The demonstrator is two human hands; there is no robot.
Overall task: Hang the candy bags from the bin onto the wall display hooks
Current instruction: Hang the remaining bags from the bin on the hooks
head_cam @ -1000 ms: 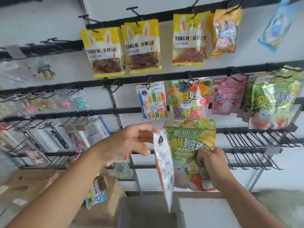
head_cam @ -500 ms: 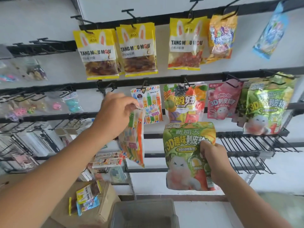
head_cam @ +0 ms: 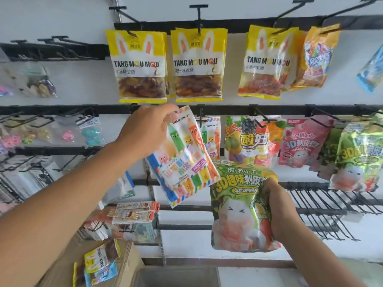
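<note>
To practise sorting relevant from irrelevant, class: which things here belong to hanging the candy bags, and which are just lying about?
Job: left hand holding the white pencil-print candy bag; right hand gripping the glossy green candy bag; grey plastic bin; black metal wall hooks.
Lying about: brown cardboard box; clear packets of small toys; orange-edged card packs.

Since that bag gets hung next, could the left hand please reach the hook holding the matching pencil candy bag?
Probably yes: the left hand grips its pencil bag by the top beside that hook, nothing between; the right hand and green bag sit lower.
</note>
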